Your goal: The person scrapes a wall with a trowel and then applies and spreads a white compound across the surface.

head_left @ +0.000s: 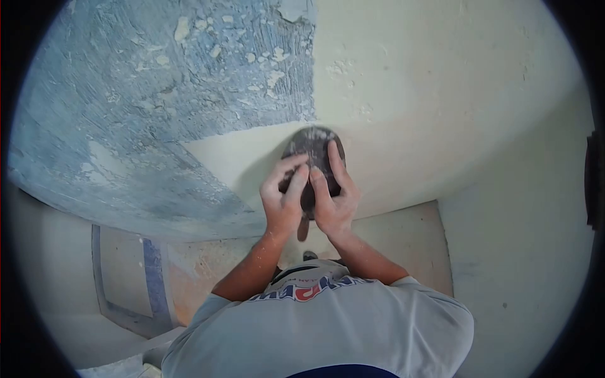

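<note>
Both of my hands are on a dark, rounded, dusty pad [310,140], which overlaps the wall just below the corner of the blue patch. My left hand [283,192] grips its left side with bent fingers. On the other side, my right hand [335,192] holds the pad with one finger stretched up along its right edge. The two thumbs meet near the middle of the pad. A narrow brown piece [303,229] shows below it, between my wrists. White dust coats my fingers and forearms. The pad's underside is hidden.
Flaking blue paint [208,69] covers the wall's upper left, beside a smooth pale area [428,82]. A side wall [510,252] stands at right, with a dark object [591,181] at its far edge. Below left is a blue-edged panel [126,271]; the floor [403,242] shows under my arms.
</note>
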### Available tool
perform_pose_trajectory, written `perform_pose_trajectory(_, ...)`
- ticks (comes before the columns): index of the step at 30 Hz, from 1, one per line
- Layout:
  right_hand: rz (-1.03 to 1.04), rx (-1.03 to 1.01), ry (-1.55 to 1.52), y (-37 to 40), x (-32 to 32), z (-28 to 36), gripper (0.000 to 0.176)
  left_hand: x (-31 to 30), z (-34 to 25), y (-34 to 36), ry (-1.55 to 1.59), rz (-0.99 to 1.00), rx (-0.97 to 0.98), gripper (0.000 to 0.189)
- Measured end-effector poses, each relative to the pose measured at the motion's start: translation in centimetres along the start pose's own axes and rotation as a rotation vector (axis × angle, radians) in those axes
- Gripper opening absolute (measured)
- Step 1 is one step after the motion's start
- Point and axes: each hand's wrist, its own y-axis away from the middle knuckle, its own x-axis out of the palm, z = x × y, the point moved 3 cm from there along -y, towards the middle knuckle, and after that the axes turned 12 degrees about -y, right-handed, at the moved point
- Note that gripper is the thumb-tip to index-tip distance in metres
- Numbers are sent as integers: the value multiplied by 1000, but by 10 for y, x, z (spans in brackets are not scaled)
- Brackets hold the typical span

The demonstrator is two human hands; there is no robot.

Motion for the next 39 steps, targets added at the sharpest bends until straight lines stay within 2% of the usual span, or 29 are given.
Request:
perform_pose_trajectory(2,3,-145,83,5,-5,-10,48,3,15,7,57,13,-4,18)
perform_pose_trajectory(3,11,-134,62,3,-5,-8,48,4,16,8,73,15,-24,17)
perform_pose_trajectory(5,-1,12,63,-6,0,13,48,2,-5,0,36,18,20,16)
perform_pose_trajectory(6,2,70,-40,-8,1,14,48,2,-11,-3,54,27,11,16)
perform_pose_trajectory(7,4,73,-34,-5,0,10,48,4,-8,-3,128,25,14,16)
perform_pose_trajectory(10,8,-65,88,6,-3,-3,49,2,14,8,14,7,12,16)
perform_pose_trajectory(11,9,-74,84,2,-2,-4,49,3,20,8,78,10,-10,16)
perform_pose_trajectory(15,-9,-7,8,-3,5,9,49,0,-12,-6,102,36,-12,15)
perform_pose_trajectory(18,-6,15,40,3,0,3,50,-2,6,4,103,27,-77,15)
perform_pose_trajectory(19,9,-19,36,4,-2,-1,50,0,8,5,79,-9,-11,14)
perform_pose_trajectory(21,19,-45,22,2,-2,2,51,0,3,4,93,1,-17,14)
perform_pose_trajectory(24,13,37,-98,-6,5,17,51,0,-5,0,131,4,-12,14)
perform_pose_trajectory(25,16,72,-41,-2,3,13,51,-2,2,3,124,8,-35,14)
perform_pose_trajectory(26,11,66,-43,3,0,3,51,-2,7,4,116,15,-53,14)
perform_pose_trajectory(28,18,-113,20,6,0,-2,52,0,4,6,79,23,-14,13)
perform_pose_trajectory(30,20,-89,58,5,-1,4,52,-1,3,7,155,-1,-64,13)
perform_pose_trajectory(32,9,31,-35,-3,6,15,51,-3,2,1,143,9,-55,13)
perform_pose_trajectory(34,-10,32,-73,2,5,11,51,-4,1,1,215,25,-80,13)
perform_pose_trajectory(35,0,-14,-18,7,2,5,52,-5,12,3,143,19,-67,13)
perform_pose_trajectory(37,12,-75,28,1,5,7,53,-2,9,7,197,-8,-101,14)
perform_pose_trajectory(39,34,-18,-5,0,5,13,54,-5,1,4,167,3,-74,13)
